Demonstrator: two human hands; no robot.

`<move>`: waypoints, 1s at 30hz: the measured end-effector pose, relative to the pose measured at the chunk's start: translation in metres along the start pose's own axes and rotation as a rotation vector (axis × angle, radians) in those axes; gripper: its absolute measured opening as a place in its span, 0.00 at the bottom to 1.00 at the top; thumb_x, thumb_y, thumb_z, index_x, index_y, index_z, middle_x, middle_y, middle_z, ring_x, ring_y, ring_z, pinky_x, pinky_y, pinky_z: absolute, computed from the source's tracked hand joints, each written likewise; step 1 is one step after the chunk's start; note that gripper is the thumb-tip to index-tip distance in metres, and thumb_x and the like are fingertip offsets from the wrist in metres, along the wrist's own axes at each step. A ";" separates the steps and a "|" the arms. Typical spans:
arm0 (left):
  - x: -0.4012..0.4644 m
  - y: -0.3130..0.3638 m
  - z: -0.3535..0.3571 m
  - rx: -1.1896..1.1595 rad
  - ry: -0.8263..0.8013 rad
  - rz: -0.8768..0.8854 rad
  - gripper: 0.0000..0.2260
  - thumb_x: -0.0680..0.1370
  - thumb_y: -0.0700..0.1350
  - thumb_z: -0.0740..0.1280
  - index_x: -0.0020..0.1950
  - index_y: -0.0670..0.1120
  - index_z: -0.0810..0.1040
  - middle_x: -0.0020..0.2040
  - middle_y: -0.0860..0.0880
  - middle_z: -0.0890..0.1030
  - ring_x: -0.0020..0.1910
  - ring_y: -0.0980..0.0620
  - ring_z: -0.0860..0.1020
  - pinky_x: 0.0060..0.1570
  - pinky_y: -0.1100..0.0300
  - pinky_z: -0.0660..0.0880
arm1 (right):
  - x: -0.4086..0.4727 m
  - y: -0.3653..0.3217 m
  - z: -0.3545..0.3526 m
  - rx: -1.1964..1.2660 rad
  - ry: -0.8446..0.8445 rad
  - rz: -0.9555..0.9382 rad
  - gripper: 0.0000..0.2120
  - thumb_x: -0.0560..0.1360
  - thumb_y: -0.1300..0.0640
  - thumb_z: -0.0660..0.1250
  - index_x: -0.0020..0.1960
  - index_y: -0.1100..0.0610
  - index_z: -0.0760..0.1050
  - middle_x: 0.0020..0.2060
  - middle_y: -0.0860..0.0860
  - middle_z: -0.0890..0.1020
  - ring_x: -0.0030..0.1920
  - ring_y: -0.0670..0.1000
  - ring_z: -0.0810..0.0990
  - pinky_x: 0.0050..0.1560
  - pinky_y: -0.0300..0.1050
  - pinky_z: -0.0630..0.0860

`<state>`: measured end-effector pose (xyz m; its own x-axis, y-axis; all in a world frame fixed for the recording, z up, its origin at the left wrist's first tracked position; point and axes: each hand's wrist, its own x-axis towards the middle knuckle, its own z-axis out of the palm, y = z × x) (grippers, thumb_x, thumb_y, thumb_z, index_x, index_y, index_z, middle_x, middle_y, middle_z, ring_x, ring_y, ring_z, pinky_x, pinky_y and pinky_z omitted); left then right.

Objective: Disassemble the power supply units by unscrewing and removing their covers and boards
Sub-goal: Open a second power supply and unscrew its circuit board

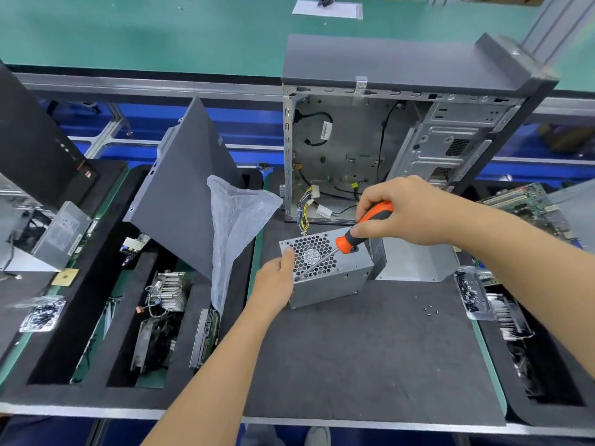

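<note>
Dark mat on worktop, open computer case at far side. My left hand grips the power supply unit mid-mat; right hand fingers closed round the screwdriver, tip on its fan grille.

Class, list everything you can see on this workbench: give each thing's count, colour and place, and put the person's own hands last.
power supply unit: one, silver, mat centre, fan grille up
screwdriver: one, orange and black handle, tip at the grille's near left corner
computer case: one, grey, open, behind the unit
side panel: one, dark grey, leaning at left
plastic bag: one, clear, against the panel
heatsink: one, silver, left foam tray
loose screws: a few, dark, on the mat at right
circuit board: one, green, far right
left hand: one, holds the unit's left edge
right hand: one, grips the screwdriver handle
</note>
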<state>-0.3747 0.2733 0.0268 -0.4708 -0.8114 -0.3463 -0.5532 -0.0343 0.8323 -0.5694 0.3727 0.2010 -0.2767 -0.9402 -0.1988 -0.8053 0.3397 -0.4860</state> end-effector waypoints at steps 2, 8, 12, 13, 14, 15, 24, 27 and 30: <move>0.000 0.001 0.000 0.005 0.003 -0.005 0.23 0.84 0.61 0.52 0.35 0.48 0.56 0.26 0.55 0.61 0.24 0.57 0.62 0.32 0.57 0.58 | 0.001 -0.002 -0.001 -0.029 -0.002 -0.007 0.10 0.67 0.39 0.73 0.40 0.44 0.79 0.33 0.37 0.79 0.30 0.40 0.74 0.31 0.38 0.68; 0.001 0.001 0.001 0.031 0.017 -0.009 0.23 0.84 0.61 0.51 0.35 0.48 0.57 0.30 0.53 0.62 0.30 0.52 0.61 0.32 0.56 0.59 | 0.001 -0.016 -0.004 -0.127 0.036 -0.045 0.11 0.68 0.39 0.74 0.40 0.46 0.79 0.31 0.44 0.80 0.31 0.42 0.74 0.32 0.42 0.72; 0.001 0.001 0.002 0.002 0.023 -0.027 0.24 0.83 0.62 0.52 0.34 0.48 0.57 0.30 0.53 0.62 0.30 0.52 0.61 0.32 0.56 0.59 | 0.001 -0.042 -0.006 -0.250 0.027 -0.162 0.13 0.68 0.39 0.74 0.40 0.47 0.79 0.30 0.42 0.78 0.33 0.42 0.75 0.33 0.43 0.74; 0.001 0.001 0.002 -0.011 0.022 -0.031 0.24 0.83 0.62 0.52 0.34 0.48 0.57 0.30 0.52 0.62 0.30 0.52 0.61 0.32 0.56 0.59 | 0.002 -0.050 -0.006 -0.286 0.011 -0.196 0.13 0.68 0.39 0.75 0.40 0.48 0.79 0.30 0.42 0.77 0.33 0.42 0.74 0.34 0.43 0.74; 0.001 0.001 0.002 -0.016 0.022 -0.033 0.24 0.83 0.62 0.52 0.34 0.48 0.57 0.30 0.52 0.62 0.30 0.51 0.61 0.32 0.56 0.59 | 0.003 -0.059 -0.005 -0.332 0.000 -0.234 0.13 0.68 0.39 0.74 0.41 0.48 0.78 0.31 0.42 0.76 0.34 0.42 0.73 0.35 0.44 0.74; 0.000 0.001 0.002 -0.016 0.022 -0.033 0.24 0.83 0.62 0.52 0.34 0.48 0.57 0.30 0.52 0.62 0.30 0.51 0.61 0.32 0.56 0.59 | 0.005 -0.068 -0.003 -0.380 -0.015 -0.264 0.14 0.68 0.39 0.74 0.42 0.48 0.78 0.32 0.42 0.75 0.36 0.42 0.72 0.35 0.44 0.74; -0.002 0.000 0.006 -0.063 0.003 -0.045 0.20 0.85 0.53 0.53 0.35 0.47 0.59 0.31 0.52 0.61 0.30 0.52 0.60 0.30 0.60 0.58 | 0.026 -0.150 0.020 -0.759 0.066 -0.195 0.29 0.81 0.32 0.42 0.36 0.51 0.67 0.35 0.52 0.65 0.33 0.52 0.65 0.31 0.44 0.62; 0.001 -0.001 0.005 -0.085 0.013 -0.102 0.16 0.84 0.42 0.54 0.35 0.46 0.60 0.32 0.51 0.62 0.31 0.52 0.60 0.29 0.62 0.57 | 0.036 -0.163 0.027 -0.892 0.023 -0.166 0.17 0.85 0.45 0.48 0.56 0.49 0.74 0.36 0.51 0.62 0.41 0.56 0.69 0.39 0.47 0.69; 0.005 -0.004 0.005 -0.125 -0.014 -0.126 0.16 0.84 0.39 0.56 0.35 0.46 0.61 0.32 0.49 0.63 0.31 0.52 0.61 0.31 0.59 0.58 | 0.034 -0.164 0.031 -0.974 0.026 -0.255 0.07 0.83 0.55 0.52 0.47 0.52 0.63 0.35 0.50 0.60 0.33 0.53 0.64 0.38 0.46 0.66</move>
<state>-0.3788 0.2727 0.0198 -0.4129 -0.7880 -0.4567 -0.5194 -0.2082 0.8288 -0.4305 0.2861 0.2478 -0.0380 -0.9861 -0.1617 -0.9169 -0.0300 0.3980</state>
